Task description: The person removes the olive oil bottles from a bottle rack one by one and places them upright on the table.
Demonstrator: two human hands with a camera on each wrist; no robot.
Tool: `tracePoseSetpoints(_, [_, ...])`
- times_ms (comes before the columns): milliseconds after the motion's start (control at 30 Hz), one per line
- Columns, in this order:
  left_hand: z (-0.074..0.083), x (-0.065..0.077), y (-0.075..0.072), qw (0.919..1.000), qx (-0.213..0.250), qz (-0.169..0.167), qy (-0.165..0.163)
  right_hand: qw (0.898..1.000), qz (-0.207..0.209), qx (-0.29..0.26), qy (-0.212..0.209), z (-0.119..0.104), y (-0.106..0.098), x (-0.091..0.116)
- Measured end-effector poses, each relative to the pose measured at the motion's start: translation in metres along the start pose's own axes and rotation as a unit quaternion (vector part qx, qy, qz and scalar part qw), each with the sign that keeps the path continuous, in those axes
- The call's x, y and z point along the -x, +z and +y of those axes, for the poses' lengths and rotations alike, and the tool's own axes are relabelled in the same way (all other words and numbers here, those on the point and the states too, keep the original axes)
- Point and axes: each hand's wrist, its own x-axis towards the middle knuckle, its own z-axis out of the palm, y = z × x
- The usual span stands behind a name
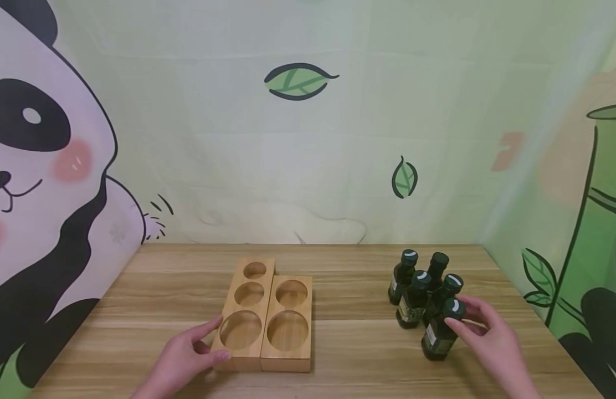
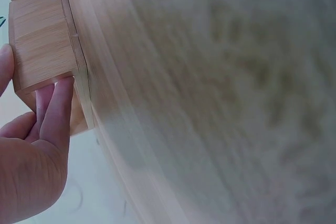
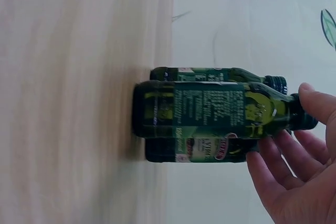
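Two wooden blocks with round recesses lie side by side, the left block [image 1: 249,311] longer than the right block [image 1: 289,354]. My left hand [image 1: 185,352] grips the long block's near left corner, thumb at the front end and fingers along the side. In the left wrist view, fingertips [image 2: 59,95] press against the wood. On the right, my right hand [image 1: 492,338] holds the nearest small dark green glass bottle [image 1: 439,339] around its cap and neck. That labelled bottle [image 3: 199,108] stands upright, overlapping others behind it.
Several similar capped bottles [image 1: 412,303] stand in a cluster just behind the held one. Everything rests on a wood-grain table [image 1: 353,338]. A printed cloth backdrop [image 1: 228,155] with a panda and leaves rises behind the table's far edge and along both sides.
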Motion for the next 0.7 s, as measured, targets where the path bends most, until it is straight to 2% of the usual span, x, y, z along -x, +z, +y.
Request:
tracePoseSetpoints(133, [0.000,0.000,0.000,0.9998,-0.004,-0.004,0.017,0.999,0.007,0.009,-0.035,-0.003,-0.005,0.000])
tracePoseSetpoints(300, [0.000,0.000,-0.002,0.9985,-0.004,-0.017,0.051,0.992,0.018,0.085,-0.092,-0.014,-0.013,-0.001])
tracePoseSetpoints(533, [-0.002,-0.002,-0.004,0.9968,-0.008,-0.022,0.076,0.968,0.025,0.169,-0.186,-0.034,-0.015,-0.005])
tracePoseSetpoints(633, [-0.002,-0.002,-0.006,0.9958,-0.012,-0.022,0.088,0.958,0.034,0.169,-0.231,-0.046,-0.013,-0.006])
tracePoseSetpoints(700, [0.001,-0.002,-0.007,0.9946,-0.014,-0.021,0.101,0.946,0.045,0.171,-0.270,-0.053,-0.009,-0.006])
